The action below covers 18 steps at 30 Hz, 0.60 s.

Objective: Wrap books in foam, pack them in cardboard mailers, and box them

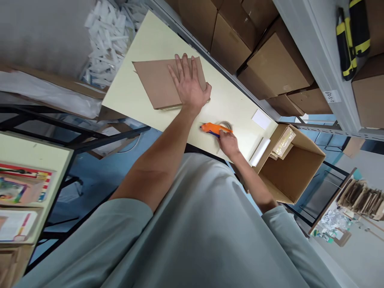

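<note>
My left hand (192,86) lies flat with its fingers stretched over a brown cardboard piece (159,82) on the cream table (168,42). The cardboard looks folded, with edges showing in layers on its near side. Close to the table's front edge, my right hand (228,143) is closed around an orange tape dispenser (211,128) with a purple-blue part below. A ring that looks like a tape roll shows behind its grip. Its narrow front end points left, apart from the cardboard.
An open cardboard box (288,172) stands right of the table, with a smaller box (283,142) inside. A white roll (260,152) and a white paper (261,119) lie at the table's right end. Boxes (231,42) fill the shelf behind. White scraps (105,38) heap at left.
</note>
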Each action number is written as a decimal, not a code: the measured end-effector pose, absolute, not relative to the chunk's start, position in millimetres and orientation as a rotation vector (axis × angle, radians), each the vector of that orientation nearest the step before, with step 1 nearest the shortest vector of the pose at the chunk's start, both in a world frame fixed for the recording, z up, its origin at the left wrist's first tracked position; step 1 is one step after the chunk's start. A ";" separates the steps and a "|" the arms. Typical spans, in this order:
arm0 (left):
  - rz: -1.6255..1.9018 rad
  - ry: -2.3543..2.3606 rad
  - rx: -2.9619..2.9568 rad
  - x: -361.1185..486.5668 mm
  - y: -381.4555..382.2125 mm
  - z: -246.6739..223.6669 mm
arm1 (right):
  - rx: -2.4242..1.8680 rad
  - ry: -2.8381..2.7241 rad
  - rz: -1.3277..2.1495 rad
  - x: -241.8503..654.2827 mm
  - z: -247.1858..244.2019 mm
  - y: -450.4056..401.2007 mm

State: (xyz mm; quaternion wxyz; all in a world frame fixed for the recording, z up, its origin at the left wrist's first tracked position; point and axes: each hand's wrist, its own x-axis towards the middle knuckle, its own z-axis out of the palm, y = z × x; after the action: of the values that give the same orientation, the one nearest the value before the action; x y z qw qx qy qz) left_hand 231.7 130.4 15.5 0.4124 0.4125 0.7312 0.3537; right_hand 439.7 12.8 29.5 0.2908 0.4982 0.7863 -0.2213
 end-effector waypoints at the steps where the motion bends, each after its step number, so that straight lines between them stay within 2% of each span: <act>1: 0.875 1.851 1.056 231.3 130.3 15.9 | 1.346 2.054 -0.547 455.5 33.2 18.8; 5: 0.783 1.894 1.150 231.0 125.7 21.6 | 1.365 2.024 -0.433 484.7 36.9 50.1; 11: 0.738 1.688 1.288 211.1 112.8 21.7 | 1.317 2.084 -0.369 451.3 13.2 90.5; 18: 0.593 1.416 1.377 167.7 103.8 25.6 | 1.106 2.216 -0.458 405.7 12.9 58.6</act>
State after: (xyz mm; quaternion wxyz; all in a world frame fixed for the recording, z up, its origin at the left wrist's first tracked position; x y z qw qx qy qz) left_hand 167.7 103.8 25.6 0.5139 0.5730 0.5889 0.2466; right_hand 405.7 58.6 12.9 0.3063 0.4181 0.8375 -0.1730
